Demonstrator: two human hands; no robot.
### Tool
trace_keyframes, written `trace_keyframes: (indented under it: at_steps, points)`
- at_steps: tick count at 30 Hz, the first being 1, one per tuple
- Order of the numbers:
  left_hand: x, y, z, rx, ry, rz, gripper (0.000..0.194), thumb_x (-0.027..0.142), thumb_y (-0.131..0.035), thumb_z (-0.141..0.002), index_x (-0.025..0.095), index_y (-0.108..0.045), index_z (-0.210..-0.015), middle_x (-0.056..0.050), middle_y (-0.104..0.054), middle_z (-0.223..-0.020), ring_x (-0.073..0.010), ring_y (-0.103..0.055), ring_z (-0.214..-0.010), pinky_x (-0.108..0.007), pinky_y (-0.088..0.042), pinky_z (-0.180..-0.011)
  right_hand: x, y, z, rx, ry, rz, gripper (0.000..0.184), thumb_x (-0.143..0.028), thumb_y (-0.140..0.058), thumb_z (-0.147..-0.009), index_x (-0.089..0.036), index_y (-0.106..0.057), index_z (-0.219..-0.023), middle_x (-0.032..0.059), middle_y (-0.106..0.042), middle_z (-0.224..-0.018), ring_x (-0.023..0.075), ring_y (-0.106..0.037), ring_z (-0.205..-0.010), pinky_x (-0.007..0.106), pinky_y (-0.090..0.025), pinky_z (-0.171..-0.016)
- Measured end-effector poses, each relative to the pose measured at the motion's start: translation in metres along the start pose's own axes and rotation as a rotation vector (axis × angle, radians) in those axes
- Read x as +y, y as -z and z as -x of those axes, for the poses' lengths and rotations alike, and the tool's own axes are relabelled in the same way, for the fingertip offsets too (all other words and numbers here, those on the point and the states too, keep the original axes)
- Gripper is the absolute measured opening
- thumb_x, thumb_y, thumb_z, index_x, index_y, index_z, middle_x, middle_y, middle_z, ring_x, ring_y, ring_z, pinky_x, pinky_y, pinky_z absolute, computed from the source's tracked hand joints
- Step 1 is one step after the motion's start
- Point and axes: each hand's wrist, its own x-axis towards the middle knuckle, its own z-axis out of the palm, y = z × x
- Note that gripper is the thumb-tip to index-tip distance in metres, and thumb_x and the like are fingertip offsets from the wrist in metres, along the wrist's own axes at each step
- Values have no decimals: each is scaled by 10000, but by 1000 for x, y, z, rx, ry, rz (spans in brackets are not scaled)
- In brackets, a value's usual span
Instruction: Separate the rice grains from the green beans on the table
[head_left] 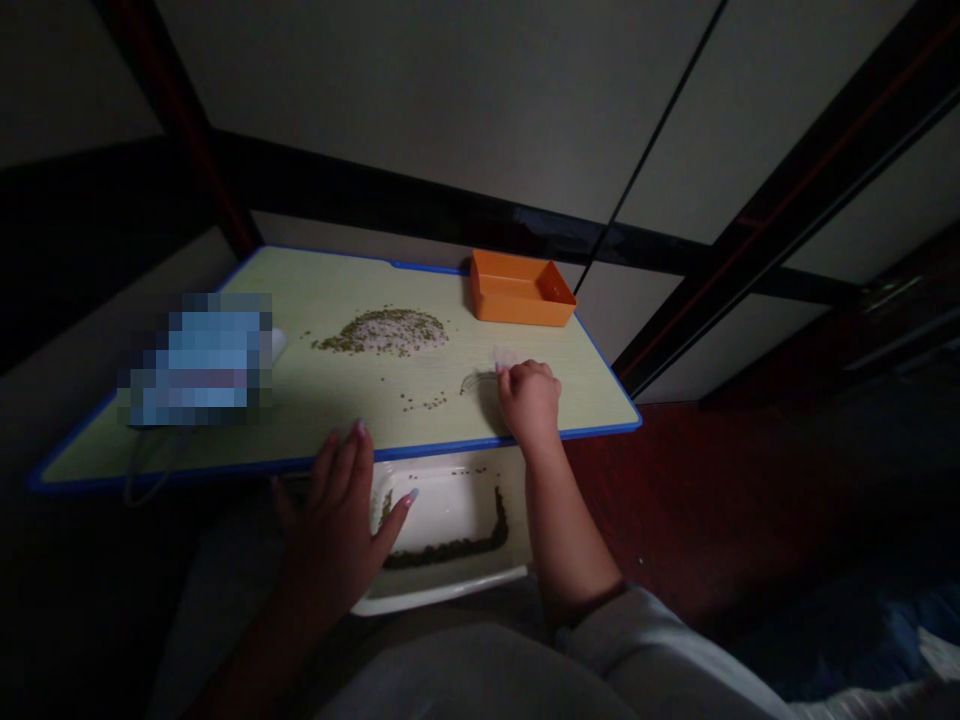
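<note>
My right hand (529, 400) is closed near the front right of the small table (322, 285), gripping what looks like a wire whisk (478, 382); its thin curved wires point left and its handle is hidden in my fingers. A pale, see-through scrap (505, 355) shows just beyond the knuckles. Left of the wires lies a short line of small green beans (426, 403). Farther back is a heap of green beans mixed with whitish grains (391, 331). My left hand (341, 510) has its fingers spread, fingertips at the table's front edge and thumb over the white basin (442, 592).
Green beans (450, 550) line the inner edges of the basin, below the table's blue rim. An orange open box (521, 300) stands at the back right. A blurred-out bluish object (206, 355) is on the left, with a thin cord (146, 485) hanging over the edge. Cabinet panels rise behind.
</note>
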Motion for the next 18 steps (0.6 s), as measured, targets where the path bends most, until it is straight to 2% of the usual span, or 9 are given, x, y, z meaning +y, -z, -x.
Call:
trace_keyframes:
  at_steps: [9,18]
  points:
    - [-2,-1,0,1,-13,3,738,481,-291,-945,141,-62,-1559,-189,-293,-1606,-340,-175,-1516,-735,-82,-1154,-1,3,0,-14,0,-10,330,-328,-460,-990,-180,-715,-842,109,-697,-975,245,-557,-987,343,-332,-753]
    - [-1,-1,0,-8,-8,-4,748,485,-294,-939,140,-58,-1560,-190,-283,-1610,-331,-168,-1519,-723,-61,-1165,-8,2,2,-31,48,9,331,-344,-479,-991,-174,-714,-833,104,-695,-972,231,-549,-974,333,-316,-752]
